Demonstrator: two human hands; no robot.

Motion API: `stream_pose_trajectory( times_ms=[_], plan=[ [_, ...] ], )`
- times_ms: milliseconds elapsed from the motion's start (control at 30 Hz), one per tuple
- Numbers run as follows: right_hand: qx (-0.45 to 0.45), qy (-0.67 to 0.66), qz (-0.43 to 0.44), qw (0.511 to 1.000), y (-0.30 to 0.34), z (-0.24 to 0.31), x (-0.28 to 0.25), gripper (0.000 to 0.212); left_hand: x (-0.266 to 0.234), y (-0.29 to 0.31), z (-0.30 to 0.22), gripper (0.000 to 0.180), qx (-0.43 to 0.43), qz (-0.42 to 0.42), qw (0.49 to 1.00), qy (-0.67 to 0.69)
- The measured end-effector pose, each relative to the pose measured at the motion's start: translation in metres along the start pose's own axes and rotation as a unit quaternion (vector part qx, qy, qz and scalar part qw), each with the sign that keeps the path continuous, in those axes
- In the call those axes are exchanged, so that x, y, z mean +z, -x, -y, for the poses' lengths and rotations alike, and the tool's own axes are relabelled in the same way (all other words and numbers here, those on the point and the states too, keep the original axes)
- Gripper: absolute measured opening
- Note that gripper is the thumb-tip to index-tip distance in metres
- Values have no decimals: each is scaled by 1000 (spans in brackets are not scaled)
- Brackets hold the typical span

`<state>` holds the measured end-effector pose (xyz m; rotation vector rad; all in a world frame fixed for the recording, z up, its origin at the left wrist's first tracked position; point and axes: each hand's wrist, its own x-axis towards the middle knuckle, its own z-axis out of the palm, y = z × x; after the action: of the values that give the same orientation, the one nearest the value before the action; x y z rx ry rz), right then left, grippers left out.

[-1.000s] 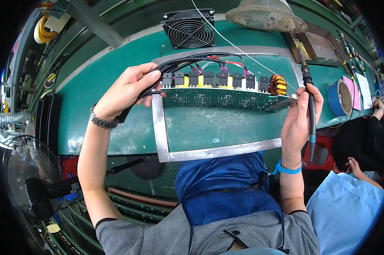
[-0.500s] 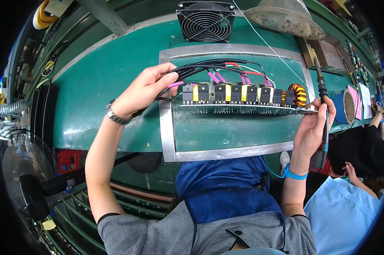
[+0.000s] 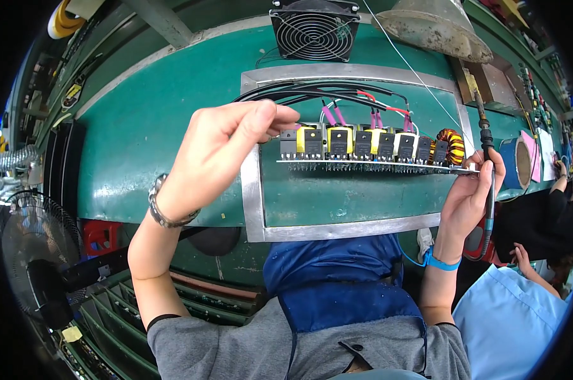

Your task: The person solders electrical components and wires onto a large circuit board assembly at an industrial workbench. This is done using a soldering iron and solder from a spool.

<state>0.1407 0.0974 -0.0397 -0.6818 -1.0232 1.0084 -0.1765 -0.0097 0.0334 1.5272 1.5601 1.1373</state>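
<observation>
A circuit board (image 3: 362,163) is held edge-on above the bench, solder legs pointing down. Along it stand several black flat components, yellow-wrapped parts and a copper-wound ring coil (image 3: 450,147) at the right end. Black, red and white wires (image 3: 343,88) with purple sleeves arch behind it. My right hand (image 3: 467,196) grips the board's right end and also a soldering iron (image 3: 487,149), tip upward. Fingers curled together, my left hand (image 3: 226,149) is at the board's left end beside a black component; what its fingertips pinch is hidden.
Beneath the board lies a metal frame (image 3: 253,196) on the green bench (image 3: 141,152). A black fan (image 3: 315,35) and a dirty funnel-shaped hood (image 3: 435,28) stand at the back. A blue tape roll (image 3: 513,161) is at right, near another person's blue garment (image 3: 511,323).
My left hand has let go of the wire bundle and turned, its fingers now at the board's left end. The board and my right hand have shifted slightly right.
</observation>
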Motion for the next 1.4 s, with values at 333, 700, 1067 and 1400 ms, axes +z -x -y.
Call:
stream_pose_trajectory(
  times_ms=[333, 700, 1067, 1400],
  plan=[
    [-10, -6, 13, 1000, 0, -3, -2, 21, -1, -6, -17, 45, -46, 84, 993, 66],
    [-20, -7, 28, 999, 3, -1, -6, 22, -8, -11, -22, 43, -58, 122, 988, 72],
    [-8, 6, 17, 1000, 0, -4, -8, 22, 5, -47, -23, 53, -122, 259, 939, 192],
    [-15, -4, 19, 1000, -2, -5, -6, 22, 23, -69, -45, 50, -112, 301, 944, 71]
  ],
)
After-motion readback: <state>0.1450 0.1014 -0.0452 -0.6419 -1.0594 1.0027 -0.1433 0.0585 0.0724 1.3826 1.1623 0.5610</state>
